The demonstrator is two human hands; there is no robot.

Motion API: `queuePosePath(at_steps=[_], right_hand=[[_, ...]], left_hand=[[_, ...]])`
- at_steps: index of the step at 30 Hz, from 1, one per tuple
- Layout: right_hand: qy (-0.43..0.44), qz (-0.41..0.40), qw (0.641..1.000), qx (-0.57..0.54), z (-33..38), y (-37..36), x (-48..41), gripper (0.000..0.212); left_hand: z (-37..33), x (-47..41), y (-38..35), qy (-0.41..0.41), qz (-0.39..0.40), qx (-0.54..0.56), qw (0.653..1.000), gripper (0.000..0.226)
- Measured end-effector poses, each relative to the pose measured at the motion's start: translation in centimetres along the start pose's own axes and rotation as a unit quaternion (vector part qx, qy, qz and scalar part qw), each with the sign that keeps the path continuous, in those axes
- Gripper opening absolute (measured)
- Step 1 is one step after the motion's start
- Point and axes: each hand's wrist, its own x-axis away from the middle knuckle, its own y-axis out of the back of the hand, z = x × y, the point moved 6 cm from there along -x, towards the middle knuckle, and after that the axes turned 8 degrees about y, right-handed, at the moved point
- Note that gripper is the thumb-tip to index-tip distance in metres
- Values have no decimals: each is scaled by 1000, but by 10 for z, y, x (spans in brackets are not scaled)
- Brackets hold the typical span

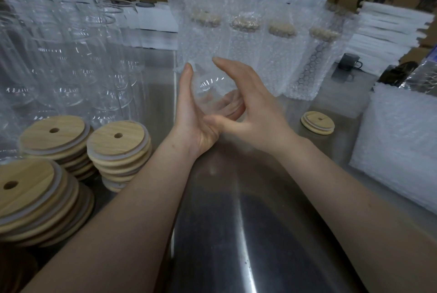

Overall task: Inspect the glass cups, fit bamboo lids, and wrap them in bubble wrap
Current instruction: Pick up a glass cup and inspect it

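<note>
A clear glass cup is held above the steel table between both hands. My left hand cups it from below and the left, fingers curled under it. My right hand arches over its right side, thumb and fingers bent around the glass. Bamboo lids with straw holes lie in stacks at the left front. A single bamboo lid lies on the table right of my hands. Several cups wrapped in bubble wrap, lids fitted, stand behind my hands.
Rows of bare glass cups fill the left back. A pile of bubble wrap bags lies at the right. White boxes and cardboard cartons are stacked behind. A dark mug stands at the right back. The steel table stretches toward me.
</note>
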Motion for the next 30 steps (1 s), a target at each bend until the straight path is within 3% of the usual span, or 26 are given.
queuePosePath(at_steps=[9,15,23,30], right_hand=[[-40,-53,994,88,5,4,2,85],[-70,-97,988,96,7,9,1,65],[-94,-139,986,-22,-2,15,0,11],[-43,-125,987,-87,-4,16,0,25]], left_hand=[[5,1,3,47,-43,-51,997,89],[2,3,-3,12,-38,-129,991,86],[1,0,-4,-1,-3,-126,992,82],[-1,-3,6,-21,-23,-62,998,76]])
